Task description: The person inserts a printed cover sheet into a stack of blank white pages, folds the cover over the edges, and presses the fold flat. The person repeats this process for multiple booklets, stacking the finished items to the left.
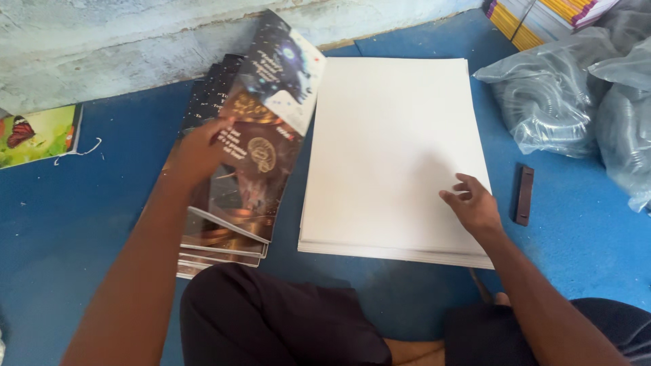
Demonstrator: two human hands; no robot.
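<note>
Head view looks down at a person sitting cross-legged on a blue floor mat (102, 203). Their left hand (200, 149) grasps the top glossy cover (261, 146) of a stack of covers (224, 237), lifting it so that it tilts up off the pile. That cover is dark, with brown and gold swirls, a round gold emblem near the middle and a white and blue patch at its far corner; light glares off its shiny face. Covers beneath it show the same dark brown print, fanned slightly at their near edges. Just to the right of them lies a thick stack of white paper (393, 135), plain and blank, squared up neatly. The right hand (475, 203) rests on this paper near its right near corner, fingers loosely spread and released, gripping nothing. A small dark brown bar (524, 195) lies on the mat just beyond that hand. Clear plastic bags (563, 102) sit at the far right, and a butterfly picture (37, 135) lies at the far left.
</note>
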